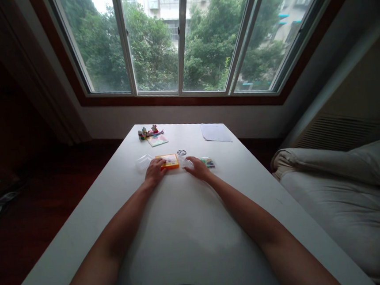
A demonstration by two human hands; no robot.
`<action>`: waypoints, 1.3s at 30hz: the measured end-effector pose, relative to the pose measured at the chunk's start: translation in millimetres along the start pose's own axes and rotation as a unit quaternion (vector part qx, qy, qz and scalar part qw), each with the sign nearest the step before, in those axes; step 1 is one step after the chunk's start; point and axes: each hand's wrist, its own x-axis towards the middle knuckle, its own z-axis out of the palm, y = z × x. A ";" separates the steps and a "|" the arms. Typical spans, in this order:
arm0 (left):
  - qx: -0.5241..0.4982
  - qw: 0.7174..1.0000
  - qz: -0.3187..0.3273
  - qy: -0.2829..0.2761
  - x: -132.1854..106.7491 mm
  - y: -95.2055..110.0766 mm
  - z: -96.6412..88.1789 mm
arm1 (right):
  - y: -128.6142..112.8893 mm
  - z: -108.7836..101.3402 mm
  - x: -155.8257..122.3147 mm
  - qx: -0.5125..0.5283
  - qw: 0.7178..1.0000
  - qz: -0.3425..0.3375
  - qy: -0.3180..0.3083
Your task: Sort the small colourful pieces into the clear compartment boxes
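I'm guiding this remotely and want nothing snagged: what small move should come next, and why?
Probably draw the right hand, with the crumpled clear plastic at its fingers, slightly toward the body, away from the flat orange rectangular box. The plastic lies close beside the box's right edge, and the left hand, on its left side, can likely steady it.

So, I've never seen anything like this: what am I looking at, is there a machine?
No machine shows here, just a person's bare left hand and right hand. The single picture comes from a camera worn on the person's head, looking forward and down. On a white table, the left hand touches an orange-edged case. The right hand is at some clear plastic; whether it grips it is hard to tell. A small packet lies beside that hand; colourful figures and white paper are toward the far end.
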 end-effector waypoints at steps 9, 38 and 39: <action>0.015 0.999 0.038 -0.032 -2.6 6.9 -3.5 | 32.9 -14.5 -13.0 -0.083 0.988 0.095 0.091; 0.035 0.990 -0.047 0.126 4.4 0.7 -19.3 | 63.8 -35.4 -27.8 -0.041 0.992 0.035 0.112; 0.023 0.990 -0.058 0.127 5.9 -1.6 -18.0 | 56.6 -34.8 -27.2 -0.041 0.992 0.029 0.119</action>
